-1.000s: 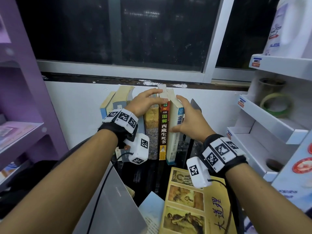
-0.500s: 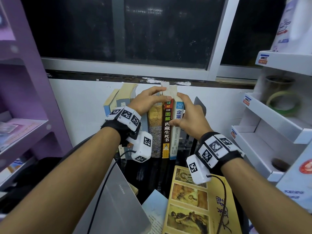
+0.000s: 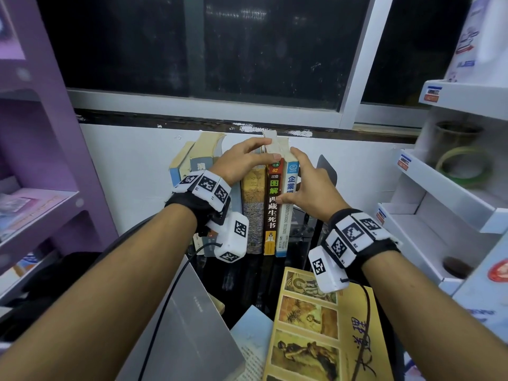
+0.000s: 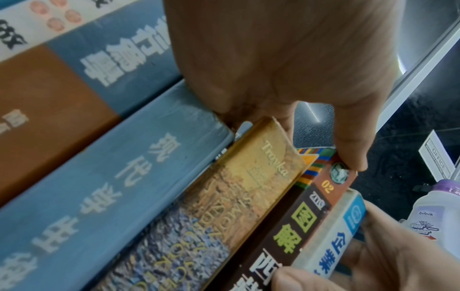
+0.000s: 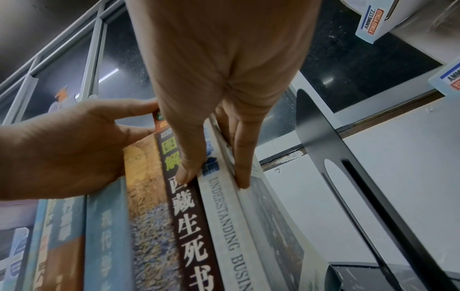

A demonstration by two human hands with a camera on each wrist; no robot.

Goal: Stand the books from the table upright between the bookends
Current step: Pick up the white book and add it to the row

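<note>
A row of books stands against the wall: leaning blue books [image 3: 192,163], a yellow mosaic book [image 3: 253,213], a dark brown book [image 3: 272,210] and a white and blue book [image 3: 286,224]. My left hand [image 3: 261,154] lies over the tops, thumb [image 4: 353,161] on the brown book's spine and fingers behind its top edge. My right hand [image 3: 294,177] pinches the white and blue book [image 5: 224,206], thumb on the spine and fingers [image 5: 242,177] on its right cover. A black bookend [image 3: 328,171] stands just to the right, apart from the book. The left bookend is hidden.
On the dark table lie a yellow picture-cover book [image 3: 316,325], a pale booklet [image 3: 253,336] and a grey flat book [image 3: 187,339]. A purple shelf [image 3: 41,204] stands on the left, and a white display rack [image 3: 439,188] on the right. A window runs above the books.
The white and blue book has come closer against the brown book and stands straighter. Both hands keep their places on the books.
</note>
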